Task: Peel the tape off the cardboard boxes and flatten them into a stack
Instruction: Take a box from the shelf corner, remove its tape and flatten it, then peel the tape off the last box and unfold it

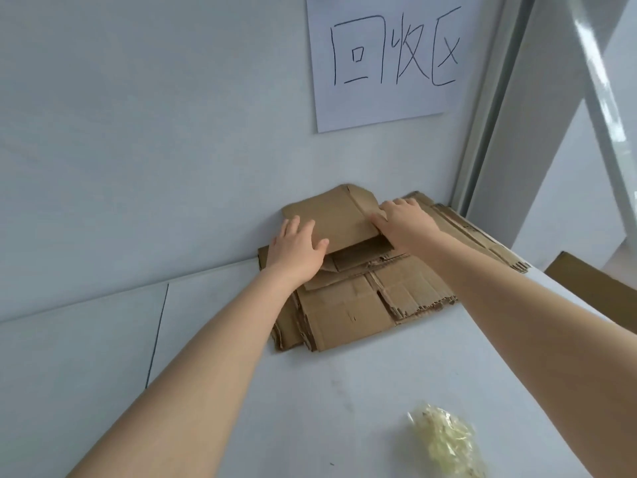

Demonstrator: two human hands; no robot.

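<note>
The left hand [296, 248] and right hand [401, 219], fingers straight and spread, press a box [332, 215] onto the stack [358, 305] at the tabletop's [241, 391] far edge. This looks like the flattening step. The box's near end gapes, so firmer downward pressure seems needed next.

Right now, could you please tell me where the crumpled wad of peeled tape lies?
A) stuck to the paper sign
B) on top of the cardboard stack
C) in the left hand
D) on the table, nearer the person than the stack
D: the wad of tape lies on the table, apart from the cardboard stack; the left hand and right hand rest on the top box.
</note>
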